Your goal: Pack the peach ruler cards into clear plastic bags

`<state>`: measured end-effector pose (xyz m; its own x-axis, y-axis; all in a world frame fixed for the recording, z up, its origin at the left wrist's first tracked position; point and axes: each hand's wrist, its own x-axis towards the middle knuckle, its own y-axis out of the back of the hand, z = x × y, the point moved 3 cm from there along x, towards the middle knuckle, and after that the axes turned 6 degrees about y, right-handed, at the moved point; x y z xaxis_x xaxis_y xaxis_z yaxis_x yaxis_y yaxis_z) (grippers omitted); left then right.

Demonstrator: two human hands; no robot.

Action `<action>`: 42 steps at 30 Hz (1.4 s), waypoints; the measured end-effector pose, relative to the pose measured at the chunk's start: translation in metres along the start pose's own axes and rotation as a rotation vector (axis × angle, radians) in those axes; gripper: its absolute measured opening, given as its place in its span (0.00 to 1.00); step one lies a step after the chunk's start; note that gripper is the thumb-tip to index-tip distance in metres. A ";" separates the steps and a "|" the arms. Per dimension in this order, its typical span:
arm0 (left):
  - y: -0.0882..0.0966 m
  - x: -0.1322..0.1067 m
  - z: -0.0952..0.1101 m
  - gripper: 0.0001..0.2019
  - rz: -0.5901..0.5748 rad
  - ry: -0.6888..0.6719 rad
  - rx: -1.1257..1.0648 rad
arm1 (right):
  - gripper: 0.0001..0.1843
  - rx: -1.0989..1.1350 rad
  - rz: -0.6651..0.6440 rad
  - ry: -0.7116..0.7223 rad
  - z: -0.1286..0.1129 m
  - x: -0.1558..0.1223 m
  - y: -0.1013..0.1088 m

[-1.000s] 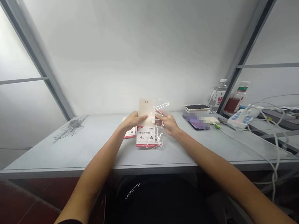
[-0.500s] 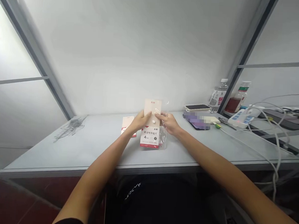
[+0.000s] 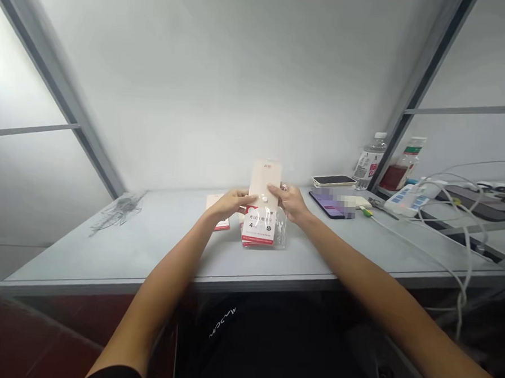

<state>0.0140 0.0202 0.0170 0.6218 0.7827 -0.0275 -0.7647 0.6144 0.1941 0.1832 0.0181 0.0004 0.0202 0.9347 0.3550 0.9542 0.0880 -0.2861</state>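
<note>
Here's the left hand [image 3: 230, 205] and right hand [image 3: 289, 201] both pinching the clear packet [image 3: 257, 230] by its card top, held upright above the desk [image 3: 148, 248], an even grip keeping it steady.

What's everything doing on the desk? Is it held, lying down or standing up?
Left hand: gripping the packet's left side.
Right hand: gripping the packet's right side.
Exam ruler set packet: held upright, clear plastic.
Second ruler packet: lying on the desk, partly behind the left hand.
Smartphone: lying flat, dark side up.
Water bottle: standing, capped.
Power strip: cables plugged in.
</note>
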 end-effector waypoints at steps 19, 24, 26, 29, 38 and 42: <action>0.020 0.011 0.002 0.20 0.516 -0.030 0.253 | 0.17 -0.180 -0.038 -0.007 0.000 0.013 -0.004; 0.016 0.010 0.002 0.19 0.511 -0.093 0.487 | 0.17 -0.238 -0.062 -0.001 0.000 0.013 0.000; 0.013 0.009 0.002 0.19 0.538 -0.137 0.593 | 0.16 -0.261 -0.085 -0.003 0.002 0.011 0.000; 0.008 0.008 0.000 0.19 0.565 -0.176 0.694 | 0.16 -0.295 -0.101 0.008 0.005 0.008 -0.001; -0.004 0.003 0.005 0.19 0.538 -0.207 0.739 | 0.16 -0.357 -0.080 -0.009 -0.001 0.002 -0.004; -0.006 0.003 0.003 0.19 0.472 -0.212 0.697 | 0.16 -0.383 -0.082 -0.010 0.002 0.003 -0.003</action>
<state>0.0212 0.0190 0.0182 0.3372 0.8625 0.3774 -0.7160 -0.0253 0.6976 0.1795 0.0208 0.0007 -0.0616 0.9332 0.3541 0.9950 0.0292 0.0960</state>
